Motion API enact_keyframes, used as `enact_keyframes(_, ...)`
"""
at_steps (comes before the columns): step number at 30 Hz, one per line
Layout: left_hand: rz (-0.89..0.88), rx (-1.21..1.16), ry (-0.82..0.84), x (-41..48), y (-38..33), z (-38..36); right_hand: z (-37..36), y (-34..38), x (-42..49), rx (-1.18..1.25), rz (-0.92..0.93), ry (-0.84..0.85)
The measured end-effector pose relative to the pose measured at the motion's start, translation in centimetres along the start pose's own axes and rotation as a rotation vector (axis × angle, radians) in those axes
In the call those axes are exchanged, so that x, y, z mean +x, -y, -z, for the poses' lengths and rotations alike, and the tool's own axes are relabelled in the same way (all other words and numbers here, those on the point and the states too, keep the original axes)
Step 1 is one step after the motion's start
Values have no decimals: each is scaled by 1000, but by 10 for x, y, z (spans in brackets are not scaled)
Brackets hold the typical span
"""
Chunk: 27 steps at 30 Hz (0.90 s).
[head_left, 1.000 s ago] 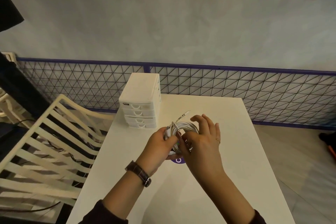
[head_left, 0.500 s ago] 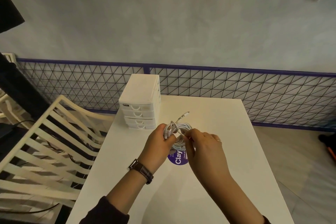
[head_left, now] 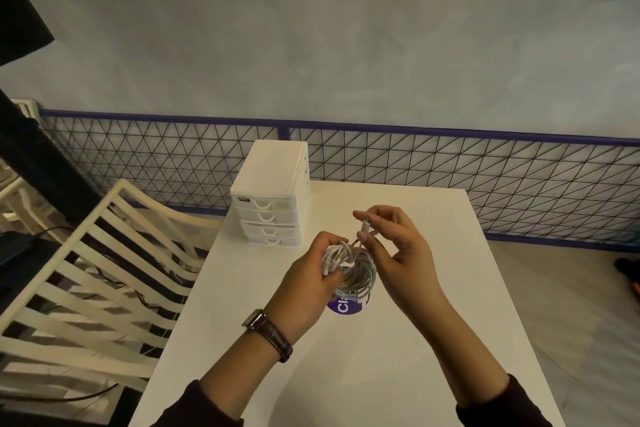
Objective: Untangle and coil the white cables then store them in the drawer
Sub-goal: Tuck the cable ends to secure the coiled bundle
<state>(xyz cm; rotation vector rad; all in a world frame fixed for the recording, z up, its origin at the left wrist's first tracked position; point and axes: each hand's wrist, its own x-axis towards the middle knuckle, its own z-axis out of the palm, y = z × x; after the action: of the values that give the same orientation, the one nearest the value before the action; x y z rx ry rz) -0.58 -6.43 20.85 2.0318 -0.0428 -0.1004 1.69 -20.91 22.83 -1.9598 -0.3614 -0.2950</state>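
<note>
A coil of white cables [head_left: 356,274] hangs just above the white table [head_left: 450,305], over a round purple sticker [head_left: 341,306]. My left hand [head_left: 308,284] grips the left side of the coil, fingers curled round the strands and several plug ends. My right hand [head_left: 398,253] pinches one loose cable end with its plug [head_left: 365,227] above the coil. A small white drawer unit [head_left: 273,194] with several shut drawers stands at the table's far left, behind my left hand.
A cream slatted chair [head_left: 86,270] stands close to the table's left edge. A wire mesh fence [head_left: 485,177] with a purple rail runs behind the table along a grey wall. Tiled floor lies to the right.
My right hand has risen from the coil, drawing one cable end upward and to the right. My left hand keeps its grip on the coil in nearly the same spot.
</note>
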Motion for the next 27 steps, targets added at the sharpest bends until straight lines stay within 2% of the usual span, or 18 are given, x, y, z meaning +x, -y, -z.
enact_keyframes(4, -44, 58, -39, -1, -5, 0, -7, -3, -7, -334, 147, 34)
enact_keyframes(7, -28, 44, -31, 0, -6, 0, -3, -2, -10, -458, 225, 140)
enact_keyframes(10, 11, -8, 2, 2, -4, 2, 3, -3, -6, -419, 169, 253)
enact_keyframes(17, 54, -134, 31, 3, -2, 6, 16, -3, -1, -245, 87, 385)
enact_keyframes(22, 53, -62, 97, 0, -8, 12, 22, 4, -2, -365, 125, 500)
enact_keyframes(27, 46, 110, 71, -2, -11, 12, 16, 8, -4, -502, 195, 545)
